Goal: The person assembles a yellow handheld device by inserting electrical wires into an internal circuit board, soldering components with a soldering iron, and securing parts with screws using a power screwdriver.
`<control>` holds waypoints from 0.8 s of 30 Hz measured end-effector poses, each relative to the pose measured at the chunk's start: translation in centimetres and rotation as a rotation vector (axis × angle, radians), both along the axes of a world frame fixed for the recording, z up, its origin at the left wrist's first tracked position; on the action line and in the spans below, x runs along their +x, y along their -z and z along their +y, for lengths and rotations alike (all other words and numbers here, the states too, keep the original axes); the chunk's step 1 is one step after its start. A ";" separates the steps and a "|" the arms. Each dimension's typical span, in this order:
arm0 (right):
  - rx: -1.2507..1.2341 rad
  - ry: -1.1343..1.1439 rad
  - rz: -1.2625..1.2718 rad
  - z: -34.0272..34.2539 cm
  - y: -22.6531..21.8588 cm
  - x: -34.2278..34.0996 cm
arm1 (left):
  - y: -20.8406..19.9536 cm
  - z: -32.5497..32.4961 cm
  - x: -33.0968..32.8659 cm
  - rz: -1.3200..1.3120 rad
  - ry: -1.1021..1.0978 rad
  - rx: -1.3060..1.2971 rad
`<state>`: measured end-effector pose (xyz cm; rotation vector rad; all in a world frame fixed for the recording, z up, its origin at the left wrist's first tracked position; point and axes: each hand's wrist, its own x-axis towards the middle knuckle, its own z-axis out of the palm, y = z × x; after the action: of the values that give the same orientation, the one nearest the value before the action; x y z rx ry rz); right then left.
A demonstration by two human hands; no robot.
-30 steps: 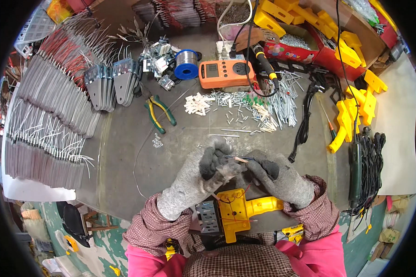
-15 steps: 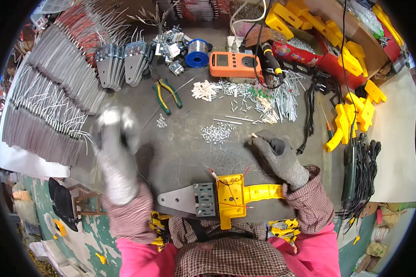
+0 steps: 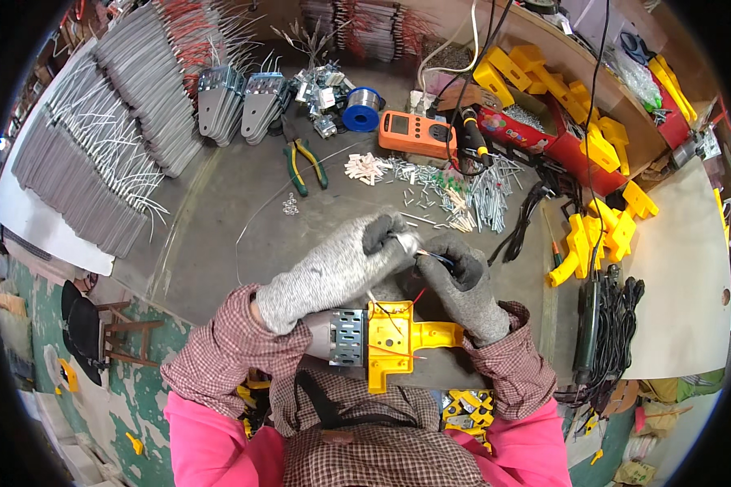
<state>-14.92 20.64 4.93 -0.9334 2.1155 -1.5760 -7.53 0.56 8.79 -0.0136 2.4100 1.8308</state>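
My hands meet above the near middle of the bench, both in grey knit gloves. My left hand (image 3: 333, 272) is closed in a pinch; what lies between its fingertips is too small to make out. Against those fingertips, my right hand (image 3: 467, 284) grips a thin, pale-and-dark piece (image 3: 437, 257) whose kind I cannot tell. Just below them lies a yellow plastic handle shell (image 3: 391, 329), open side up, with red wires in it. A slotted metal bracket (image 3: 347, 337) joins its left side, and my left forearm partly covers the grey plate (image 3: 320, 335) beyond.
Green-and-yellow pliers (image 3: 304, 166), a solder spool (image 3: 362, 109) and an orange meter (image 3: 417, 134) stand farther back. Small pale sleeves (image 3: 366, 168) and metal pins (image 3: 495, 191) lie beyond my hands. Yellow shells (image 3: 585, 243) and black cords (image 3: 617, 333) are at right, stacked grey plates (image 3: 81, 187) at left.
My left hand has swung from the left side of the bench to meet my right hand, which has shifted slightly nearer. The view has shifted a little.
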 end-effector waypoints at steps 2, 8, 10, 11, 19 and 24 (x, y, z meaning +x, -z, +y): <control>0.017 0.005 0.075 0.0 -0.3 0.1 | 1.1 0.1 -0.2 0.068 -0.044 0.087; -0.074 -0.027 0.048 -0.4 -0.7 0.0 | 0.1 0.3 0.2 -0.105 -0.014 0.148; 0.085 -0.027 0.170 -0.1 -0.6 -0.2 | 0.6 0.5 0.1 0.118 -0.010 -0.051; 0.083 -0.028 0.170 -0.2 -1.0 -0.1 | 0.5 0.6 0.1 0.104 0.003 -0.021; 0.053 -0.100 -0.158 0.7 -1.3 -1.1 | 2.0 0.3 -0.1 0.238 -0.069 -0.259; 0.206 -0.156 -0.428 -0.5 -2.6 -1.0 | 1.4 -0.2 -0.2 0.257 -0.103 -0.260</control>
<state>-15.92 20.10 7.56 -0.6105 1.8132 -1.3112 -7.68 0.37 7.35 0.0817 2.8616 1.6316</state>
